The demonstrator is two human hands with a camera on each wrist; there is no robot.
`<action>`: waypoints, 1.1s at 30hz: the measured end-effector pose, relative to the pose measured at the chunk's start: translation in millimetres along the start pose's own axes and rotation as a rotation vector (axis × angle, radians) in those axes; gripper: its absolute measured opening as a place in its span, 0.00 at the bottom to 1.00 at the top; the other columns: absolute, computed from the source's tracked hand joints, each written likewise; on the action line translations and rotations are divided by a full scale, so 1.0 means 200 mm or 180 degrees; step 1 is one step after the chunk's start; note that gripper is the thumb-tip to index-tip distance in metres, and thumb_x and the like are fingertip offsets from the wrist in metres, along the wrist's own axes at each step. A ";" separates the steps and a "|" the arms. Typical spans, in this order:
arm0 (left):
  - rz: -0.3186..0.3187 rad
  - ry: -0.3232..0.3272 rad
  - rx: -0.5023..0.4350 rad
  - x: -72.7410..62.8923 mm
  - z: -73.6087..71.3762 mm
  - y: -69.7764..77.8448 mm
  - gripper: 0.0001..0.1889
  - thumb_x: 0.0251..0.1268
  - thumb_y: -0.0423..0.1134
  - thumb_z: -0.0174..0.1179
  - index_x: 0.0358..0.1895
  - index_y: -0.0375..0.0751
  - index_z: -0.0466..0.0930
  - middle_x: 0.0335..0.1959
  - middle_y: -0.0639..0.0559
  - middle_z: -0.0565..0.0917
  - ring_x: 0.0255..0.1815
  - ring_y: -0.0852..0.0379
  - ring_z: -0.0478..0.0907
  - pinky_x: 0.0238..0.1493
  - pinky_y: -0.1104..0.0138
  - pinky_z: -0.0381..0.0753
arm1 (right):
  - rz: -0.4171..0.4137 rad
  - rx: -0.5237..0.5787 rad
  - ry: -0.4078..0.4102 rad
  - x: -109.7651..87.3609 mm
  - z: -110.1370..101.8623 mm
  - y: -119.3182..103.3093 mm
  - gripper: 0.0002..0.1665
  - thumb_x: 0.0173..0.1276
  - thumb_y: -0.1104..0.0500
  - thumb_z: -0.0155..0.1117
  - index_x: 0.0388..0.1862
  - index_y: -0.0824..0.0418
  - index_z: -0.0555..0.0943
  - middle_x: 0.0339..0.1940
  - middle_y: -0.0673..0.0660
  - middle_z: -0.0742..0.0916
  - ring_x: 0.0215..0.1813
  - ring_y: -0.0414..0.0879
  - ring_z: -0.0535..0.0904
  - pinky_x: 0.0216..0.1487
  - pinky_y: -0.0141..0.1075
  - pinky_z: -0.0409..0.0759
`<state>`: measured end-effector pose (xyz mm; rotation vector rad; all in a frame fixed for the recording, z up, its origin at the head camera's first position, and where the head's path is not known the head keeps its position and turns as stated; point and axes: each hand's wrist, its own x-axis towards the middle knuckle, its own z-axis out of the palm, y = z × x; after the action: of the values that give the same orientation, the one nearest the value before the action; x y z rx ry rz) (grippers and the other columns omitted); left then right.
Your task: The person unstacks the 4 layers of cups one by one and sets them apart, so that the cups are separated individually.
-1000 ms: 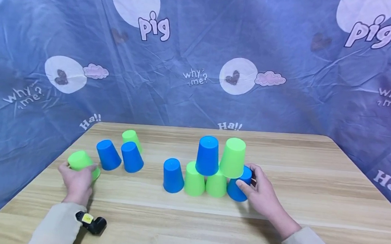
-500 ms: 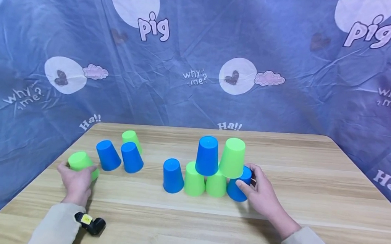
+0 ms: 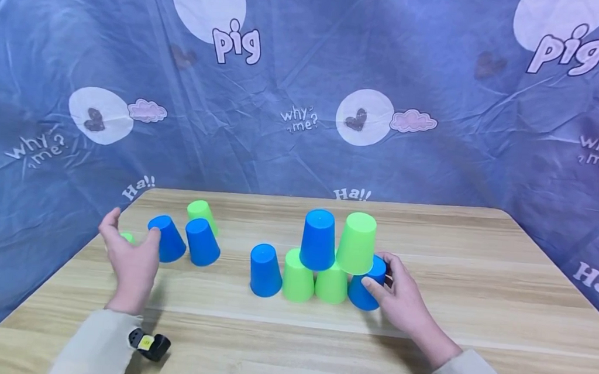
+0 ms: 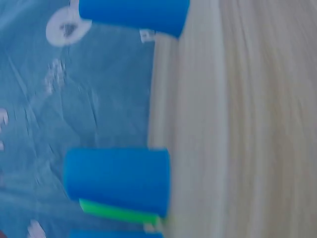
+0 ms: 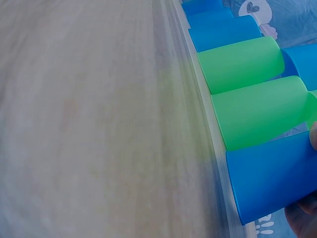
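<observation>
My left hand (image 3: 132, 265) is raised at the left side, thumb and fingers spread apart with nothing between them. Behind it shows only a bit of a green cup (image 3: 127, 236), the rest hidden. Just right of this hand stands an upside-down blue cup (image 3: 170, 244), overlapped by the thumb in the head view. My right hand (image 3: 404, 301) holds the blue cup (image 5: 275, 173) at the right end of a row of inverted cups, thumb in front and fingers behind. On that row rest a blue cup (image 3: 318, 238) and a green cup (image 3: 357, 241), side by side.
The row also has two green cups (image 3: 298, 281) and a blue cup (image 3: 265, 272) at its left end. Another blue cup (image 3: 202, 244) and a green cup (image 3: 199, 211) stand farther left. A printed blue cloth (image 3: 281, 150) hangs behind the wooden table (image 3: 265, 349).
My left hand has let go of the green cup at the left and lifted, its fingers spreading. The right hand stays on its blue cup, and the stacked cups have not moved.
</observation>
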<state>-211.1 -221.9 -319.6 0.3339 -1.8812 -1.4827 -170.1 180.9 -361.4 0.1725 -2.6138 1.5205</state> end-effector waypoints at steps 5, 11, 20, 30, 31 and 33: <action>0.0378 -0.0215 -0.0294 -0.07 0.07 0.09 0.30 0.61 0.30 0.50 0.66 0.42 0.52 0.69 0.51 0.56 0.72 0.60 0.46 0.72 0.67 0.46 | 0.0013 -0.0001 0.0000 0.00 0.00 0.01 0.30 0.69 0.57 0.55 0.64 0.66 0.58 0.62 0.66 0.70 0.65 0.63 0.64 0.63 0.58 0.63; 0.0486 -0.0449 -0.0740 -0.15 0.15 0.17 0.28 0.58 0.22 0.49 0.64 0.31 0.55 0.66 0.45 0.60 0.71 0.55 0.52 0.72 0.66 0.49 | 0.0034 -0.0015 0.0002 0.00 0.00 0.00 0.31 0.69 0.55 0.56 0.64 0.66 0.58 0.62 0.66 0.70 0.65 0.63 0.64 0.63 0.58 0.63; 0.0629 -0.0877 -0.0945 -0.24 0.24 0.26 0.25 0.59 0.20 0.48 0.62 0.29 0.59 0.62 0.46 0.65 0.68 0.56 0.58 0.69 0.61 0.57 | 0.0042 -0.0021 -0.0002 0.00 0.00 0.00 0.31 0.69 0.55 0.56 0.64 0.65 0.58 0.62 0.66 0.70 0.65 0.63 0.64 0.63 0.58 0.63; 0.0520 -0.1239 -0.1129 -0.34 0.32 0.28 0.24 0.59 0.20 0.49 0.61 0.28 0.63 0.62 0.42 0.69 0.67 0.54 0.64 0.69 0.66 0.59 | 0.0046 -0.0026 0.0002 0.00 0.00 0.00 0.32 0.68 0.56 0.57 0.65 0.66 0.57 0.62 0.67 0.70 0.65 0.64 0.64 0.62 0.58 0.63; 0.0490 -0.1292 -0.1111 -0.35 0.33 0.29 0.24 0.60 0.20 0.49 0.61 0.29 0.63 0.62 0.43 0.69 0.66 0.54 0.64 0.68 0.66 0.60 | 0.0046 -0.0025 0.0001 0.00 0.00 0.00 0.32 0.68 0.56 0.57 0.65 0.66 0.57 0.62 0.67 0.70 0.65 0.64 0.64 0.62 0.58 0.63; 0.0427 -0.1398 -0.1069 -0.36 0.34 0.29 0.24 0.61 0.22 0.51 0.62 0.31 0.63 0.63 0.44 0.70 0.67 0.55 0.64 0.67 0.67 0.62 | 0.0039 -0.0014 0.0002 0.00 0.00 0.00 0.31 0.68 0.56 0.56 0.64 0.66 0.57 0.62 0.67 0.70 0.65 0.64 0.64 0.62 0.58 0.63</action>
<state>-192.3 -109.9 -297.9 -0.2927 -1.8832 -1.8473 -169.8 180.4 -361.9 0.1558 -2.6223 1.5184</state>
